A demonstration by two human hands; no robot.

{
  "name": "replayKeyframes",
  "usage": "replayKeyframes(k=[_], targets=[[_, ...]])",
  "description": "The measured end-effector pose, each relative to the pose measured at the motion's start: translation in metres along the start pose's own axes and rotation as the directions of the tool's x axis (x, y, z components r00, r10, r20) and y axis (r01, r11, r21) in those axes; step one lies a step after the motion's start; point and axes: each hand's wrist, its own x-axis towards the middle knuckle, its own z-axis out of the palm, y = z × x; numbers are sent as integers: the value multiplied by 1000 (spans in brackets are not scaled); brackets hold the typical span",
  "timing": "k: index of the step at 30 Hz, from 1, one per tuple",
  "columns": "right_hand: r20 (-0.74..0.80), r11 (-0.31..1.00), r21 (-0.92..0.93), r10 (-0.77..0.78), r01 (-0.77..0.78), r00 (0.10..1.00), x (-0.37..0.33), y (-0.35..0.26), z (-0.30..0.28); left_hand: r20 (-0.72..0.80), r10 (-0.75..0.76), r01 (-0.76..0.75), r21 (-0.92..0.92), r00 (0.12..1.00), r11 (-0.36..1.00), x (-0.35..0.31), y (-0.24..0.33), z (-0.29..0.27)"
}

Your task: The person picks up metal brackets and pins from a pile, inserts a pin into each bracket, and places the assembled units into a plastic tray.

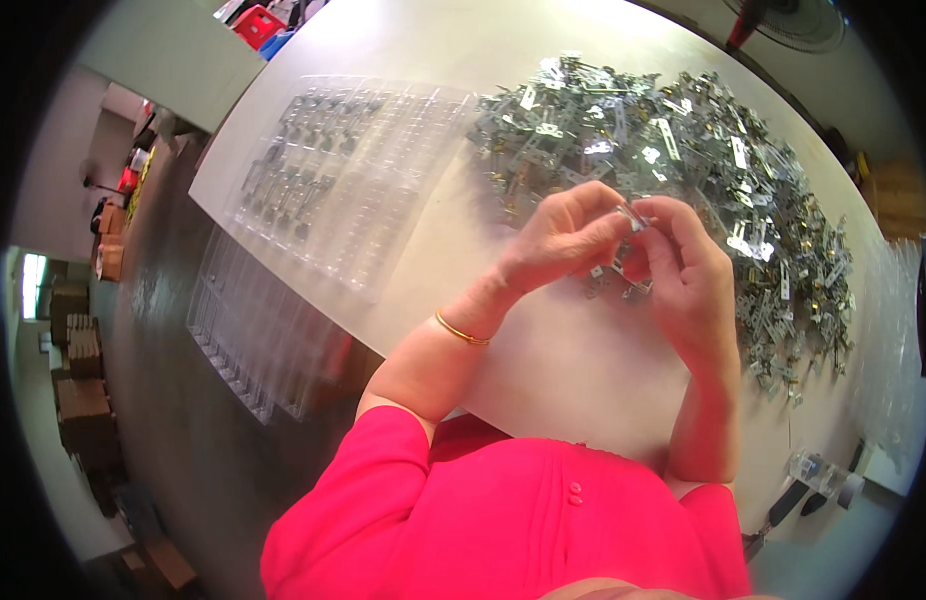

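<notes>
My left hand (565, 242) and my right hand (689, 280) meet over the near side of a large heap of small metal parts (673, 140). Both are closed, fingertips pinching one small shiny metal piece (636, 217) between them. Fingers cover most of that piece, so its full shape is hidden. To the left on the table lies a clear plastic tray (408, 190) with rows of compartments. Several grey metal parts (298, 190) sit in its left and middle rows.
More clear trays (268, 330) stand below the table's left edge. At the right are clear plastic bags (891, 350) and a clear bottle (823, 476) lying near the table (553, 370) edge. Cardboard boxes (83, 400) line the far left, and a fan (798, 25) is at the upper right.
</notes>
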Motion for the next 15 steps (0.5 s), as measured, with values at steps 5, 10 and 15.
replayKeyframes(k=[5,10,15], targets=[[19,989,46,140,-141,990,-1,-1,-1,2,22,-22,37,1000,999,-2,1,1],[-42,981,-178,-86,77,995,0,5,-2,21,80,-81,57,997,995,-1,-8,5],[-102,979,-175,-121,101,987,-1,6,-2,95,63,-72,96,993,993,-1,-11,10]])
